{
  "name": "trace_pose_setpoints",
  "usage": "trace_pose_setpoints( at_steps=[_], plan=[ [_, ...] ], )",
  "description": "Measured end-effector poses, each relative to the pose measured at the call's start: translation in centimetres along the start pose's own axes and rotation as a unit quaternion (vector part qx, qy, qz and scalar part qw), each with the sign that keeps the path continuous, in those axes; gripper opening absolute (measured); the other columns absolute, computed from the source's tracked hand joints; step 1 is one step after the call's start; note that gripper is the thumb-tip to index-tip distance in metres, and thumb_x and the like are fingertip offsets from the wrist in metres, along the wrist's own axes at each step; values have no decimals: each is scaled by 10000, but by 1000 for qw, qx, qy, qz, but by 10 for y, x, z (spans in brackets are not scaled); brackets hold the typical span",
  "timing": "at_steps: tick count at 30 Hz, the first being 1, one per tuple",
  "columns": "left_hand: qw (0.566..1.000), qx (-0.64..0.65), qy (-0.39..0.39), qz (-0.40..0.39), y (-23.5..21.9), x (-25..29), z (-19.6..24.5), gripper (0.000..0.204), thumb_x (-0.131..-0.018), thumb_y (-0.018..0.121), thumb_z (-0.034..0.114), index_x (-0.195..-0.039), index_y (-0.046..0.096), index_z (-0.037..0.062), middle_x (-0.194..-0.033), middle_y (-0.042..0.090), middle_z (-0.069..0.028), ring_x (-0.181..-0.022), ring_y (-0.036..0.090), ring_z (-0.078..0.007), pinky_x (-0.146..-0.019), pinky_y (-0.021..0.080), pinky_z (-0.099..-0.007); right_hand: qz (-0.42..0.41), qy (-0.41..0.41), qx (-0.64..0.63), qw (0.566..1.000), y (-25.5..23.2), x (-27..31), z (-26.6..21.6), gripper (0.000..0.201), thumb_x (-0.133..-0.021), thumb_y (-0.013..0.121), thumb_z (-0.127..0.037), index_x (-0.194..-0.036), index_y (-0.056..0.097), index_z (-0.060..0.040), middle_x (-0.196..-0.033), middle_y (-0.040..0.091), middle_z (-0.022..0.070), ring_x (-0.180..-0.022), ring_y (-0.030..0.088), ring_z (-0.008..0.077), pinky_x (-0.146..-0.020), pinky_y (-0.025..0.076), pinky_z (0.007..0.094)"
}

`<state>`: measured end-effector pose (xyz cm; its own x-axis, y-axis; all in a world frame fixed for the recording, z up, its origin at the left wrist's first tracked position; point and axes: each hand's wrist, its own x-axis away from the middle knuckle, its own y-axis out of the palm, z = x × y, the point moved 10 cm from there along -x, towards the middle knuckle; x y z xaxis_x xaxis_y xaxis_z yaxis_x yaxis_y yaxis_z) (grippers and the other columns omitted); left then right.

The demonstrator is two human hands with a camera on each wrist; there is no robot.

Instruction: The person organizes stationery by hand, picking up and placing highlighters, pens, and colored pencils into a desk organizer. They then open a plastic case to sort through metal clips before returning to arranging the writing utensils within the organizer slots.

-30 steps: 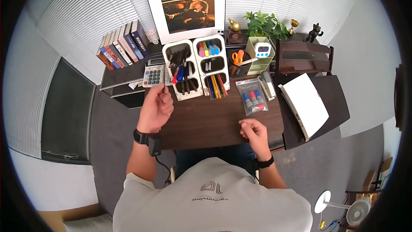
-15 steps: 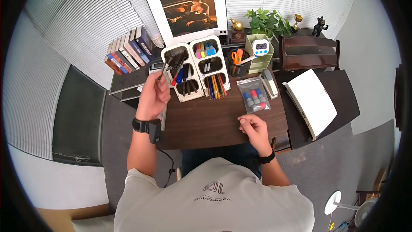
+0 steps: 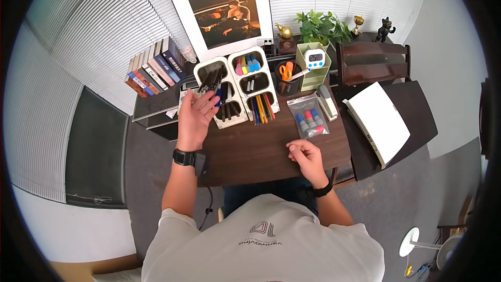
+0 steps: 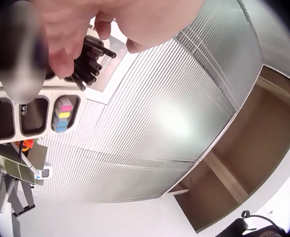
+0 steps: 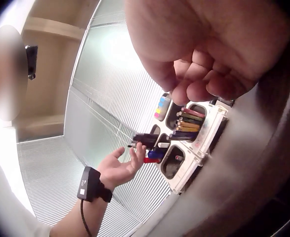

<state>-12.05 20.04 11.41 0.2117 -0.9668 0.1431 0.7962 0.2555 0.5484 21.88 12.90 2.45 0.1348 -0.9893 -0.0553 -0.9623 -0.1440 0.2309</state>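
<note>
My left hand [image 3: 194, 120] is beside the left white organizer [image 3: 224, 121], palm up with its fingers spread and nothing in them. Black pens [image 3: 210, 80] lean out of its upper compartment, just past my fingertips; in the left wrist view the fingers overlap these black pens [image 4: 89, 61]. Partly behind the fingers, a blue marker [image 3: 219, 97] sits in the middle compartment. Over the front of the desk my right hand [image 3: 307, 159] hangs loosely curled and holds nothing. In the right wrist view its fingers [image 5: 197, 91] bend toward the palm.
A second organizer [image 3: 241, 84] holds highlighters [image 3: 247, 65] and colored pencils [image 3: 262, 108]. To the right lie a clear bag [image 3: 309, 117] of small bottles and a stapler [image 3: 326, 103]. Behind them stand a black pen cup [image 3: 286, 87] with scissors and a white timer [image 3: 314, 58].
My left hand rose from beside the calculator with a dark pen pinched, brought it to the black pens and let go; its fingers have spread. The right hand has barely moved.
</note>
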Motion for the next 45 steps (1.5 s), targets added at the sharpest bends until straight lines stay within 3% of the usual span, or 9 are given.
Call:
trace_pose_setpoints(
  at_steps=[2,5,26,32,35,37,40,44,45],
  plan=[
    [997,57,22,-38,28,14,8,310,-1049,594,390,-951,597,95,-1372,587,-314,-1271,616,-393,-985,563,-411,-10,5,2,1000,3,0,0,144,-1032,650,-115,-1069,725,2,-818,676,-1,-743,607,48,-685,485,207],
    [989,116,2,-88,45,20,12,258,-1060,559,332,-990,566,84,-1412,539,-343,-1365,536,-437,-1128,478,-478,-9,6,15,1000,2,-1,0,145,-1033,650,-116,-1072,725,2,-824,678,-1,-753,610,48,-691,487,207],
    [972,182,-9,-146,60,33,-18,322,-1061,482,249,-793,529,77,-1491,512,-310,-1439,470,-393,-1187,415,-480,1,6,33,999,2,0,4,123,-1015,661,-76,-1074,725,11,-835,679,4,-777,619,56,-728,505,221],
    [990,72,-89,-78,7,77,-98,248,-1086,498,252,-987,618,59,-1160,724,-174,-1043,698,-259,-944,556,-403,-19,106,3,994,17,-25,9,422,-1080,584,-372,-1206,685,18,-1015,721,82,-913,676,130,-831,543,265],
    [997,4,-72,-27,-26,93,-126,203,-1087,524,231,-995,614,74,-1039,703,-103,-894,656,-179,-861,561,-373,-69,257,-229,936,58,-47,29,684,-1065,469,-597,-1316,631,19,-1231,694,180,-1107,672,221,-965,529,346],
    [998,-3,-54,-36,-38,103,-130,218,-1094,514,228,-960,592,75,-1034,697,-102,-882,651,-172,-855,563,-369,-144,367,-374,840,96,-51,45,830,-1024,409,-714,-1384,587,12,-1371,637,217,-1234,625,273,-1040,487,398],
    [998,-8,-22,-57,-48,113,-126,252,-1105,496,222,-907,553,77,-1025,682,-101,-864,638,-164,-849,561,-364,-177,398,-471,768,123,-66,58,876,-993,422,-751,-1399,572,10,-1409,631,195,-1250,613,286,-1050,474,406],
    [997,20,8,-79,-51,116,-121,256,-1108,488,216,-907,548,68,-1021,659,-102,-851,619,-164,-853,553,-360,-254,346,-582,691,144,-77,48,800,-986,447,-743,-1307,631,-33,-1133,703,80,-986,664,202,-799,553,298],
    [997,21,7,-79,-51,115,-121,256,-1108,488,216,-907,548,68,-1021,659,-102,-851,619,-164,-853,553,-360,-163,371,-554,727,143,-77,41,641,-1008,522,-651,-1210,653,-57,-942,658,24,-811,626,149,-665,523,244]
  ],
)
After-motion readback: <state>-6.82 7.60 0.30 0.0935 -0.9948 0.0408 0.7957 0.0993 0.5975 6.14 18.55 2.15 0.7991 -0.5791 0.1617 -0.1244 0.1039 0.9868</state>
